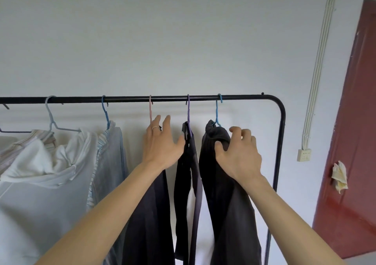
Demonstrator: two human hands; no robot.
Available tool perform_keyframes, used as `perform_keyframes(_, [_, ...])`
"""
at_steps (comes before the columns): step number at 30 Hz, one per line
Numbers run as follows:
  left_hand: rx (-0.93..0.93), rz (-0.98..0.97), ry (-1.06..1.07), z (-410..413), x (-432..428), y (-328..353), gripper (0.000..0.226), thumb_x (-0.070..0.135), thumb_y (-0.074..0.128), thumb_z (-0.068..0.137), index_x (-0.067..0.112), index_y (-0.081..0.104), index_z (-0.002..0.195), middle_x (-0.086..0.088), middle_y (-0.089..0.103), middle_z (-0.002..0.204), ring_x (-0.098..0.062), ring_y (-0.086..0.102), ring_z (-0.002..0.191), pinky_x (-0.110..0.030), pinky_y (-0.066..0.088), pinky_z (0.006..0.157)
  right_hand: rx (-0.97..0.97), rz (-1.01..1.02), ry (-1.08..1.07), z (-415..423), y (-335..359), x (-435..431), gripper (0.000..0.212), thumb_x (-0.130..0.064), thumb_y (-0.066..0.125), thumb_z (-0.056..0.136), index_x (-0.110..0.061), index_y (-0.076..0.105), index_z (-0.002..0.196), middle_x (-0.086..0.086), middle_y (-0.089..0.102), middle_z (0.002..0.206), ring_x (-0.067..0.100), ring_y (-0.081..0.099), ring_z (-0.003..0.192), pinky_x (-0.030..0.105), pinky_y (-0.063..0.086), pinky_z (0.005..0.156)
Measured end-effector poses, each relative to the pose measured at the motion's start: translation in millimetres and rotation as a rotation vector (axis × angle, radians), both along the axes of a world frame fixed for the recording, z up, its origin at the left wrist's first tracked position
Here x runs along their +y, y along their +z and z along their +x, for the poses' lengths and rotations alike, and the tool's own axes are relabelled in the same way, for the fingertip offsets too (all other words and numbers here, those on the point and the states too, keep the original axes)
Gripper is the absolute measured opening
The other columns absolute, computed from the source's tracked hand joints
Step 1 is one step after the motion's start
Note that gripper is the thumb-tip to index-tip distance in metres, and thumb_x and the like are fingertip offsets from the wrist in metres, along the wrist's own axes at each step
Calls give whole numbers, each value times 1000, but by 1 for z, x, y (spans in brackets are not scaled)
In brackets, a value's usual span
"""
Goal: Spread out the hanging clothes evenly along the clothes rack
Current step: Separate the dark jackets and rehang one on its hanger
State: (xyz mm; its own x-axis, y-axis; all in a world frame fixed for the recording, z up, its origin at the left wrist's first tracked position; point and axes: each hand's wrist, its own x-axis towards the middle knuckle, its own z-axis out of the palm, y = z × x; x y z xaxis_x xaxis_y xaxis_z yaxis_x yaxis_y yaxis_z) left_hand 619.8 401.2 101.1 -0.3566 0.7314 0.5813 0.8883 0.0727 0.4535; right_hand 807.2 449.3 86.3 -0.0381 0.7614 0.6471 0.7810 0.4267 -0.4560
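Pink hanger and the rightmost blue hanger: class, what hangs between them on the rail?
Head view: only the purple hanger, carrying a dark garment.

Bare forearms, ringed left hand (160,144)

1. Both bare forearms rose from the bottom of the frame toward its centre.
2. The left hand (160,146), just left of centre, was spread open, fingers pointing up, thumb out to the right; a ring sat on one finger.
3. The right hand (240,152), right of centre, showed its back, fingers curled and pinching dark fabric against the thumb.
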Motion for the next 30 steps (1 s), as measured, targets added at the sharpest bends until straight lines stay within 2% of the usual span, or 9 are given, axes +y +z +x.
perform_keyframes(2, [64,-50,12,12,6,-2,75,52,41,91,20,14,154,-9,12,162,-25,6,150,-45,10,121,-108,-191,-47,6,-3,11,51,-46,49,89,-13,42,126,7,46,126,30,48,116,38,37,73])
perform_keyframes(5, [188,-123,58,29,18,-10,81,60,35,89,17,13,153,-11,18,161,-26,5,150,-49,5,120,-218,-369,-10,12,-10,23,37,-41,44,93,-9,47,113,10,57,117,34,56,105,36,39,74])
perform_keyframes(7, [179,-183,47,34,26,-18,82,61,36,87,17,16,153,-10,28,157,-27,14,148,-51,9,119,-195,-363,18,14,-12,26,26,-32,39,96,-9,46,106,11,60,112,33,55,99,35,39,73])
perform_keyframes(9, [50,-276,6,37,31,-22,79,57,39,83,18,22,150,-10,39,150,-30,27,142,-53,18,116,-146,-330,52,14,-11,27,15,-25,39,96,-10,42,97,9,58,102,31,51,89,35,39,72])
perform_keyframes(12, [-71,-349,-68,38,31,-23,53,43,44,79,21,43,128,-5,56,125,-31,45,125,-53,34,104,-88,-279,100,12,-5,33,9,-17,42,91,-11,38,84,6,53,89,30,49,82,35,40,69])
perform_keyframes(16, [-150,-321,-130,37,23,-24,44,33,44,81,25,44,124,3,53,97,-27,55,99,-44,49,88,-111,-253,104,5,18,50,7,-15,44,89,-9,40,87,5,50,88,29,47,81,34,37,68])
perform_keyframes(20, [-171,-312,-154,38,20,-22,58,33,44,83,30,34,140,5,52,104,-23,54,101,-38,48,85,-139,-262,107,-3,36,65,9,-16,44,90,-8,41,92,9,54,94,29,46,83,33,38,70])
perform_keyframes(23, [-165,-320,-156,42,20,-24,65,33,42,83,29,27,146,3,54,108,-25,55,105,-42,49,91,-149,-283,93,-1,25,73,9,-16,44,89,-8,41,91,12,61,104,28,46,83,33,39,70])
perform_keyframes(30, [-202,-278,-142,44,18,-30,65,35,42,80,27,26,143,-6,51,128,-28,50,115,-47,50,91,-133,-338,89,41,-52,65,9,-18,42,92,-11,41,87,3,53,87,26,48,80,33,38,69])
